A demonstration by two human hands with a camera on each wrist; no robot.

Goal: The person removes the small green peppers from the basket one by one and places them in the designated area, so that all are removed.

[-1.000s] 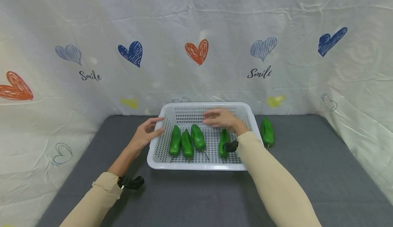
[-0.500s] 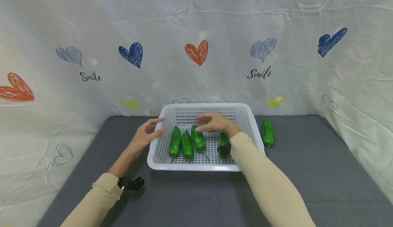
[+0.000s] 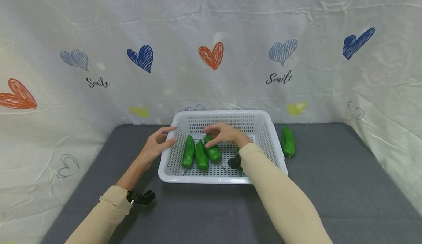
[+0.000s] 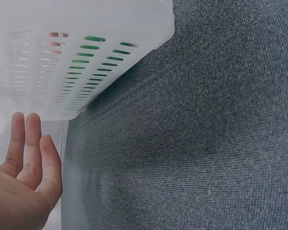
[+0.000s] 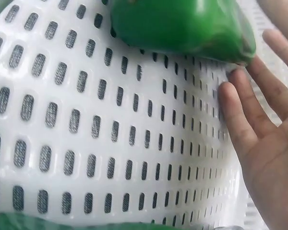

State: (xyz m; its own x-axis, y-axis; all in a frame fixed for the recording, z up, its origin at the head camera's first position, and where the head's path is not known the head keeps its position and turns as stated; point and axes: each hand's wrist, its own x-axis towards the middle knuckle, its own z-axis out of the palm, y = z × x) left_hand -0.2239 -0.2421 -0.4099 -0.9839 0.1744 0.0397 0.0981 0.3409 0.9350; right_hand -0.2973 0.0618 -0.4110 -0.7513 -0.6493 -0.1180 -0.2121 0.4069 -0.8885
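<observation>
A white perforated plastic basket (image 3: 211,180) holds several green peppers. Two of them, the leftmost pepper (image 3: 188,152) and the pepper beside it (image 3: 201,156), lie close together. My right hand (image 3: 224,133) is over the third pepper (image 3: 215,156), thumb and fingers spread apart around its far end; in the right wrist view its fingertips lie close to that pepper (image 5: 182,24). Whether they touch it I cannot tell. My right wrist mostly hides another pepper (image 3: 240,169). At the basket's left rim, my left hand (image 3: 155,145) has its thumb and fingertips against the edge, its fingers loosely extended.
One more green pepper (image 3: 288,142) lies outside the basket, on its right, on the dark grey tablecloth (image 3: 343,185). A white curtain (image 3: 244,53) printed with hearts hangs behind the table. Each wrist wears a black camera strap.
My right hand has moved left and slightly down inside the basket, from near the right pepper to above the third one. My left hand stays at the rim.
</observation>
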